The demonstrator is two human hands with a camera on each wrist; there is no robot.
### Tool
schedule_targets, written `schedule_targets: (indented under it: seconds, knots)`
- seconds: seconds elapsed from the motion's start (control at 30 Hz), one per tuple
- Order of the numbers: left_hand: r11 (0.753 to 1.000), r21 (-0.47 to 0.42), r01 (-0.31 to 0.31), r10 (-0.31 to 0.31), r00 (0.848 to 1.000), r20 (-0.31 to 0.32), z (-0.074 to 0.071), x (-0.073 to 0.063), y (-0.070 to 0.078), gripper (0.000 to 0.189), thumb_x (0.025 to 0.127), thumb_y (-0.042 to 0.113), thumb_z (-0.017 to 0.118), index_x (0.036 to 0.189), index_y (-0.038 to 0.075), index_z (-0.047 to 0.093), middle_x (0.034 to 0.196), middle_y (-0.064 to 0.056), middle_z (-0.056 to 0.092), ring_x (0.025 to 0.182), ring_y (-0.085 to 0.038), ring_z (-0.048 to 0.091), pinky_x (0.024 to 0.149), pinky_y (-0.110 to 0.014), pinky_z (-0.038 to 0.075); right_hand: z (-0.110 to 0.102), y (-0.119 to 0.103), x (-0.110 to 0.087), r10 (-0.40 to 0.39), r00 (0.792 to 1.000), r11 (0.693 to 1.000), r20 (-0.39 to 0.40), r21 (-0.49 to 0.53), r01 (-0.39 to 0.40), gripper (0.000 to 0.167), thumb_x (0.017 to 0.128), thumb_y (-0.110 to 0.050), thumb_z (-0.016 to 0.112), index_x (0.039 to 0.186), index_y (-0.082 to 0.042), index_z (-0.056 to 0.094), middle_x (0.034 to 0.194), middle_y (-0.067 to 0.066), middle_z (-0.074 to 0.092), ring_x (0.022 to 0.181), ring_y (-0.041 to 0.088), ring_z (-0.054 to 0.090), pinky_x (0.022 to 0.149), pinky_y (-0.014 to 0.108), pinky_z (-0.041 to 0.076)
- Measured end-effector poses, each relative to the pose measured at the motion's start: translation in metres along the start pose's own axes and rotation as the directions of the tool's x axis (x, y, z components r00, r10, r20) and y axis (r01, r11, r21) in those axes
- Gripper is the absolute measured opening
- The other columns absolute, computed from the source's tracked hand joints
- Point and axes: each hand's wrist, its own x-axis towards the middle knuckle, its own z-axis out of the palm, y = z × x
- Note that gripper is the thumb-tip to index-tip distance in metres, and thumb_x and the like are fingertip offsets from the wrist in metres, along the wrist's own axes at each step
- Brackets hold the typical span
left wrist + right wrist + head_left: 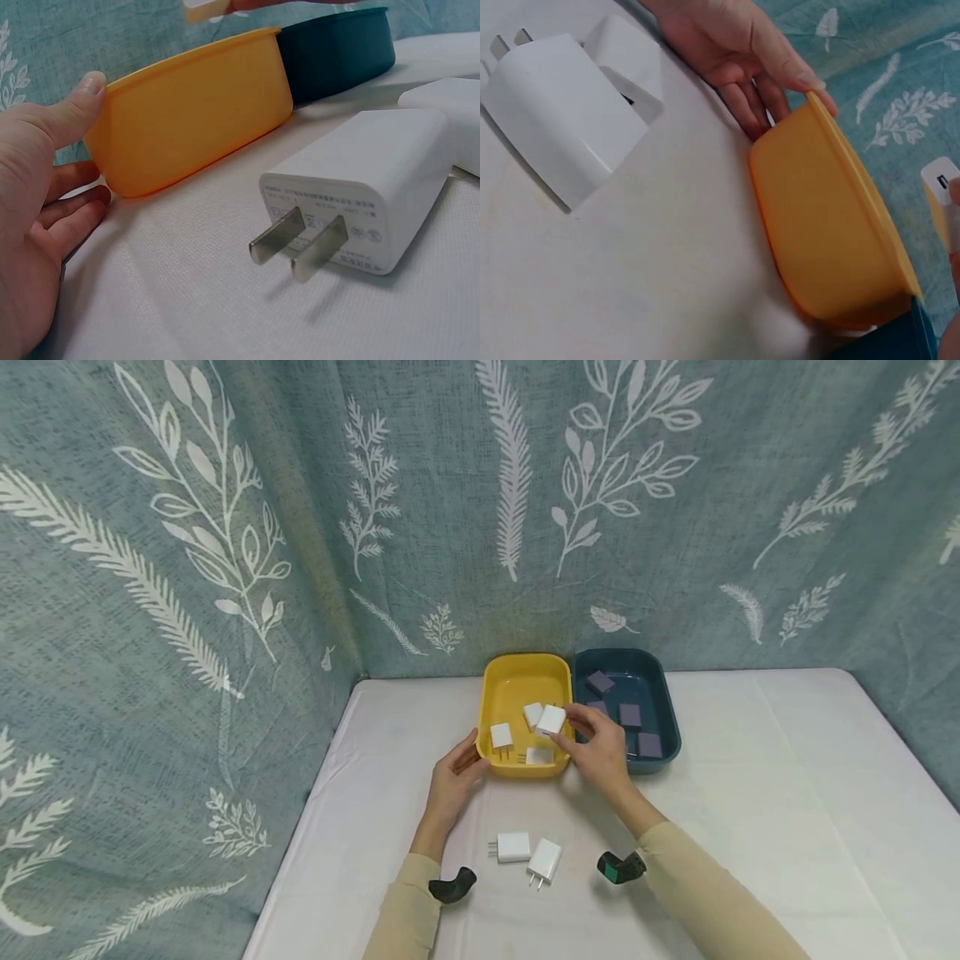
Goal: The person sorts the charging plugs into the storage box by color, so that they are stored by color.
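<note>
My right hand pinches a white charger plug above the yellow bin. A USB port shows on the end of that held charger in the right wrist view. At the bin's near left corner, my left hand grips the wall, thumb at the rim. Inside the bin lie several white chargers, one of them at the left. Two more white chargers rest on the table in front, one lying sideways and one with its prongs toward me.
A dark blue bin touches the yellow bin's right side and holds several purple blocks. Both stand on a white-covered table, close to a teal leaf-patterned curtain at the back.
</note>
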Motion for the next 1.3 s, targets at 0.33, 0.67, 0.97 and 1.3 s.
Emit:
schedule_targets:
  seconds: [0.33,0.67,0.97,1.3]
  knots:
    - [0.999,0.016,-0.03,0.031,0.999,-0.025,0.002,0.001,-0.004,0.057,0.09,0.022,0.07,0.143,0.029,0.048,0.143,-0.002,0.055,0.13,-0.019,0.054,0.106,-0.029,0.048,-0.001,0.002,0.007,0.001,1.0,0.997,-0.01,-0.072,-0.002,0.046,0.082,-0.006,0.076,0.125,-0.002,0.061,0.122,0.013,0.062,0.119,0.026,0.062,0.102,0.033,0.052]
    - [0.999,0.021,-0.034,0.034,0.999,-0.026,0.002,0.002,-0.004,0.057,0.091,0.022,0.069,0.144,0.031,0.048,0.144,-0.001,0.054,0.131,-0.019,0.054,0.107,-0.03,0.048,-0.002,0.01,0.002,-0.082,0.996,0.992,-0.038,-0.095,0.078,0.041,0.081,0.001,0.075,0.12,0.004,0.063,0.119,0.017,0.064,0.114,0.029,0.064,0.099,0.031,0.053]
    - [0.999,0.009,-0.037,0.037,0.999,-0.015,0.001,0.003,-0.005,0.058,0.091,0.023,0.069,0.145,0.027,0.047,0.146,-0.002,0.052,0.133,-0.02,0.052,0.109,-0.03,0.046,-0.003,0.016,-0.006,-0.119,0.992,0.988,-0.046,-0.101,0.114,0.038,0.081,0.001,0.075,0.117,0.004,0.064,0.117,0.017,0.065,0.111,0.03,0.065,0.097,0.028,0.054]
    - [1.0,0.023,-0.007,0.007,1.0,0.017,-0.001,-0.009,0.022,0.059,0.093,0.012,0.066,0.147,0.015,0.044,0.147,-0.009,0.05,0.134,-0.023,0.051,0.109,-0.03,0.045,-0.002,0.018,-0.016,-0.118,0.992,0.989,-0.034,-0.099,0.114,0.038,0.081,0.0,0.075,0.117,0.003,0.064,0.118,0.016,0.065,0.112,0.028,0.065,0.097,0.029,0.054]
